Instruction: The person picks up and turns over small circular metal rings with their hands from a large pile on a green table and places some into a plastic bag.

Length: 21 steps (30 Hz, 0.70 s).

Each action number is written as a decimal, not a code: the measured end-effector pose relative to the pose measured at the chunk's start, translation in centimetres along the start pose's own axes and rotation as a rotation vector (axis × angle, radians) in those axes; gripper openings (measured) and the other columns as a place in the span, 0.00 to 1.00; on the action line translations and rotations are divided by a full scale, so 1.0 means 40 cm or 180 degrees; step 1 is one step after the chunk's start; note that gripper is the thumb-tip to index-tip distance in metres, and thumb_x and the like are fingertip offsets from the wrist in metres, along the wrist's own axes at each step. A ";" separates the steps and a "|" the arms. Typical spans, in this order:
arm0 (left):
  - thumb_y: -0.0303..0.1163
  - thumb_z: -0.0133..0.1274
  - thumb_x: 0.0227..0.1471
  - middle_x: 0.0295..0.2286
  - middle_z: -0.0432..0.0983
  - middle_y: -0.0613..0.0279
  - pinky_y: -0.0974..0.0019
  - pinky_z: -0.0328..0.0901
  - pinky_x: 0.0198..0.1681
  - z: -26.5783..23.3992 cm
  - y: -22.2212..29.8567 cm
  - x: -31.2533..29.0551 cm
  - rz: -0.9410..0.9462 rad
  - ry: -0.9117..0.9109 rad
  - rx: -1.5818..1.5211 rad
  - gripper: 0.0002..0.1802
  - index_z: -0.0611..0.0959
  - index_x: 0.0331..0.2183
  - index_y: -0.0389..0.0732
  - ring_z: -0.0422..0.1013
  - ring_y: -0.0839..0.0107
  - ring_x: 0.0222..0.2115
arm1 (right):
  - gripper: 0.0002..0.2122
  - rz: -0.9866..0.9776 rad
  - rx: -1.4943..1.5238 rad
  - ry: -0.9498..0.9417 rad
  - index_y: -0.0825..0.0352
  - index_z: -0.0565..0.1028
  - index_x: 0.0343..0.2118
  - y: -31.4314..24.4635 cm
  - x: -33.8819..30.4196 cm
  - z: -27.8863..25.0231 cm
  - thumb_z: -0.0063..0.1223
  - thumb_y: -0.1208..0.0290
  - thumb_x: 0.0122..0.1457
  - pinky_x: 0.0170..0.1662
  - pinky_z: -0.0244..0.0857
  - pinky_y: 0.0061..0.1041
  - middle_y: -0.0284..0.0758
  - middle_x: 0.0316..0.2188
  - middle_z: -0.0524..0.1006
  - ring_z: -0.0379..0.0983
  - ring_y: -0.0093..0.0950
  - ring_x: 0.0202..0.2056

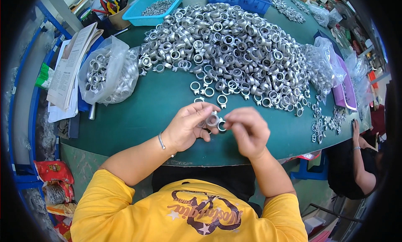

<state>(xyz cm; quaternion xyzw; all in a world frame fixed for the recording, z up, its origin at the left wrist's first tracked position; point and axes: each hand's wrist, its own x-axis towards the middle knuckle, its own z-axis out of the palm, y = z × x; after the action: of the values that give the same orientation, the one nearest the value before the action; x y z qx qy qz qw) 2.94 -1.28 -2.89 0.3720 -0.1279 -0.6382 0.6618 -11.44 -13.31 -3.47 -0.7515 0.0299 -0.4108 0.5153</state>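
Table (125,127): green, spreading across the middle of the frame.
Pile (234,49): of many grey metal rings, heaped from upper centre towards the right.
Person (349,162): dressed in dark, seated at the right of the frame, with one hand at the table's edge.
Left bag (115,70): clear plastic, filled with rings, standing left of the pile.
Blue tray (144,21): light in colour, placed at the top, left of centre, with small metal parts inside.
Papers (69,66): stacked at the upper left, beside the left bag.
Pink basket (347,87): near the right border, beyond the pile.
Left hand (184,127): at the centre, palm turned partly up, thumb and fingers pinching one ring.
Right hand (251,131): just to the right, a little blurred, fingers curled towards the thumb; not possible to tell if pinching something.
Held ring (212,115): at the left fingertips, directly left of the right fingertips and very near to them; round, so without real long axis, but with small lug pointing to the upper edge; nearer to the left hand, being in its grip.
Second ring (221,130): just beside, under the right fingertips; not clear if held or lying.
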 end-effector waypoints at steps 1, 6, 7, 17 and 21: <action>0.33 0.46 0.54 0.26 0.71 0.61 0.74 0.67 0.21 -0.011 -0.009 0.007 0.0118 -0.0116 -0.0040 0.10 0.73 0.36 0.36 0.71 0.72 0.27 | 0.06 0.0037 -0.0347 0.0363 0.72 0.73 0.28 0.012 0.010 -0.003 0.53 0.86 0.44 0.30 0.65 0.25 0.40 0.27 0.74 0.71 0.31 0.26; 0.29 0.49 0.51 0.26 0.71 0.63 0.78 0.62 0.17 -0.003 0.015 0.016 0.0510 0.0581 0.0124 0.06 0.73 0.33 0.39 0.70 0.77 0.25 | 0.14 0.0014 -0.2288 -0.0989 0.63 0.76 0.31 0.058 0.095 -0.011 0.48 0.85 0.40 0.34 0.64 0.31 0.37 0.28 0.70 0.68 0.34 0.33; 0.28 0.49 0.51 0.26 0.71 0.63 0.79 0.61 0.17 0.001 0.025 0.016 0.0549 0.0660 0.0256 0.05 0.73 0.33 0.39 0.70 0.77 0.25 | 0.14 -0.0004 -0.2585 -0.1297 0.63 0.76 0.31 0.061 0.106 -0.010 0.49 0.84 0.39 0.35 0.63 0.30 0.37 0.28 0.70 0.67 0.34 0.34; 0.26 0.55 0.47 0.17 0.72 0.63 0.81 0.56 0.15 -0.001 0.031 0.014 0.0708 0.0913 0.1740 0.06 0.76 0.28 0.34 0.63 0.82 0.13 | 0.06 0.0322 -0.1408 -0.0545 0.67 0.72 0.26 0.051 0.112 -0.003 0.56 0.81 0.44 0.27 0.64 0.23 0.36 0.25 0.74 0.71 0.32 0.26; 0.27 0.55 0.47 0.18 0.73 0.62 0.81 0.56 0.15 0.007 0.033 0.004 0.0612 0.0681 0.1818 0.06 0.78 0.28 0.33 0.64 0.81 0.14 | 0.11 -0.0359 -0.0789 -0.0220 0.67 0.71 0.26 0.040 0.113 0.013 0.57 0.86 0.39 0.25 0.61 0.19 0.34 0.25 0.74 0.68 0.25 0.23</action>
<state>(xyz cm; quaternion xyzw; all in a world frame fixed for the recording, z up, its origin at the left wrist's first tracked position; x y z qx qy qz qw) 3.78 -1.63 -1.88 0.5939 -0.2661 -0.4682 0.5977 -7.51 -15.77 -2.17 -0.8237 0.0204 -0.4061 0.3953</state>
